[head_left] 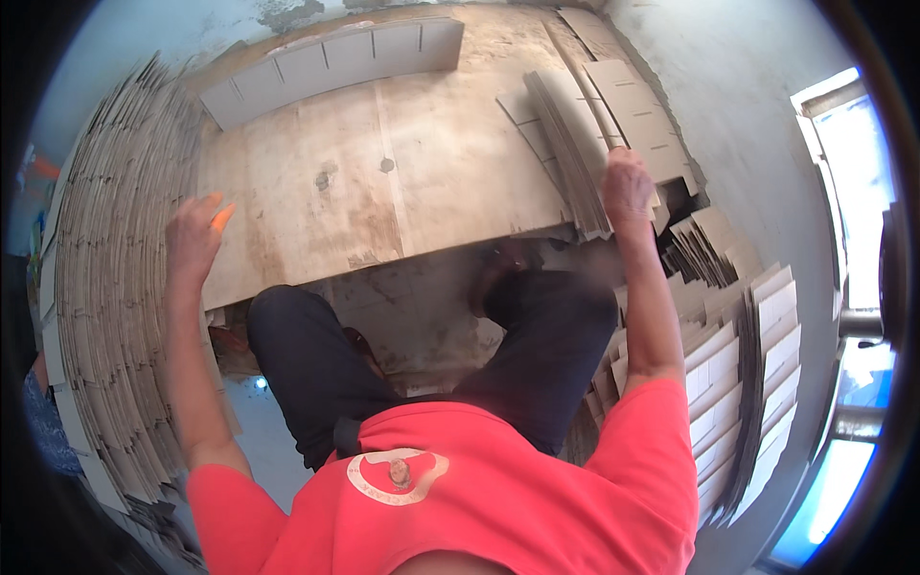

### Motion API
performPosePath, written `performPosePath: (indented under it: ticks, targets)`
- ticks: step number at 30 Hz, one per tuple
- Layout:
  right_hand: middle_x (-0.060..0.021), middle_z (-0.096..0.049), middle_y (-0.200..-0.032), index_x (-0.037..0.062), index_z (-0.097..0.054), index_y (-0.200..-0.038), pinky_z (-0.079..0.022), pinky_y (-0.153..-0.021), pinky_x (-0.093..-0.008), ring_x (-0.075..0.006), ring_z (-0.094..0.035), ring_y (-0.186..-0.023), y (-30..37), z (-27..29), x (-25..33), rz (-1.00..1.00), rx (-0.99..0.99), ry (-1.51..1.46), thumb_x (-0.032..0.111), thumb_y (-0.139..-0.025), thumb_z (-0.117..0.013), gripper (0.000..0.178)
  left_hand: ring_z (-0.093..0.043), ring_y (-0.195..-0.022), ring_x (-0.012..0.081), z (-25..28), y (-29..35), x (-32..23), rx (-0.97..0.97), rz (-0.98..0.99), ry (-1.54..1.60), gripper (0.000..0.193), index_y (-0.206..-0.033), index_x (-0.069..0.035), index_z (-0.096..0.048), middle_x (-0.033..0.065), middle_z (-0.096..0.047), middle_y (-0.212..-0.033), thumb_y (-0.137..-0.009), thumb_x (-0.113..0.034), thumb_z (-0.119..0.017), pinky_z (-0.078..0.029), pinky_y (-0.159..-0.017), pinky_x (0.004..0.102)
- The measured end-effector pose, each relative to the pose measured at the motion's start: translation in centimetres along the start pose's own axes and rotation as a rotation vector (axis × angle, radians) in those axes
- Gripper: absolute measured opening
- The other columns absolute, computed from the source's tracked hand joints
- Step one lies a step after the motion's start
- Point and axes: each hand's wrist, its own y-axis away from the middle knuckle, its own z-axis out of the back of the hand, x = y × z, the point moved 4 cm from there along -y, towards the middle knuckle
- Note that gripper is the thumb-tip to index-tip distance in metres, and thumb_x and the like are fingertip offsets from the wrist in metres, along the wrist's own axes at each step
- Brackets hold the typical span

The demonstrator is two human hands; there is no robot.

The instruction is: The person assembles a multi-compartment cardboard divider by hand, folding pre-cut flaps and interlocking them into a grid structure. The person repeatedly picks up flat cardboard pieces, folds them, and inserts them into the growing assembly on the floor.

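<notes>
My left hand (195, 238) is over the table's left side, beside a tall stack of cardboard sheets (120, 287). Its fingers are loosely bent and slightly blurred, with no cardboard in them. A small orange piece (222, 218) shows at its fingertips; whether it is worn or held is unclear. On the right, my right hand (629, 182) is closed at the edge of slotted cardboard strips (567, 139), its fingertips partly hidden. These long strips lie in a pile near the table's right edge, some fanned at an angle.
The worn wooden table (326, 182) spans the front. At its far edge stands a slotted cardboard strip (331, 67). More cardboard bundles (738, 393) are stacked at my right, near a wall (757, 144) and a bright window (858, 182). My knees are at the table's near edge.
</notes>
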Motion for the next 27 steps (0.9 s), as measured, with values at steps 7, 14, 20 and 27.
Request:
performPosePath:
  ticks: [7, 14, 20, 27]
  targets:
    - [-0.0167, -0.067, -0.083, -0.0031, -0.059, -0.114, -0.045, -0.052, -0.0335, -0.0252, -0.059, -0.055, -4.3, 8.2, 5.2, -0.235, -0.241, -0.69, -0.001, -0.085, -0.061, 0.03, -0.058, -0.09, 0.0342, -7.4, -11.9, -4.3, -0.131, -0.078, 0.176, 0.034, -0.108, -0.004, -0.062, 0.0162, -0.064, -0.099, -0.079, -0.02, -0.07, -0.048, -0.077, 0.0416]
    - [-0.0158, -0.069, -0.088, -0.0048, -0.059, -0.114, -0.05, -0.062, -0.0252, -0.0143, -0.066, -0.07, -6.4, 5.1, 11.7, -0.304, -0.259, -0.97, -0.001, -0.088, -0.06, 0.026, -0.047, -0.113, 0.028, -14.3, -24.9, -8.3, -0.234, -0.253, 0.093, 0.063, -0.121, -0.004, -0.048, 0.0092, -0.055, -0.115, -0.069, -0.023, -0.079, -0.042, -0.092, 0.0416]
    - [-0.0159, -0.069, -0.094, -0.0048, -0.059, -0.114, -0.051, -0.069, -0.0246, -0.0145, -0.067, -0.079, -8.5, 0.5, 12.1, -0.365, -0.223, -0.973, -0.002, -0.088, -0.06, 0.027, -0.046, -0.112, 0.0273, -20.8, -31.9, -10.4, -0.127, -0.213, 0.025, 0.065, -0.119, -0.005, -0.047, 0.0077, -0.052, -0.115, -0.065, -0.021, -0.08, -0.041, -0.092, 0.0434]
    - [-0.0153, -0.069, -0.098, -0.0041, -0.059, -0.115, -0.052, -0.072, -0.0246, -0.0148, -0.067, -0.085, -9.4, -1.2, 12.0, -0.338, -0.211, -0.913, -0.004, -0.086, -0.061, 0.028, -0.052, -0.099, 0.025, -24.1, -35.2, -9.5, -0.211, -0.245, 0.007, 0.041, -0.103, -0.006, -0.056, 0.0059, -0.057, -0.098, -0.066, -0.01, -0.074, -0.046, -0.083, 0.0388]
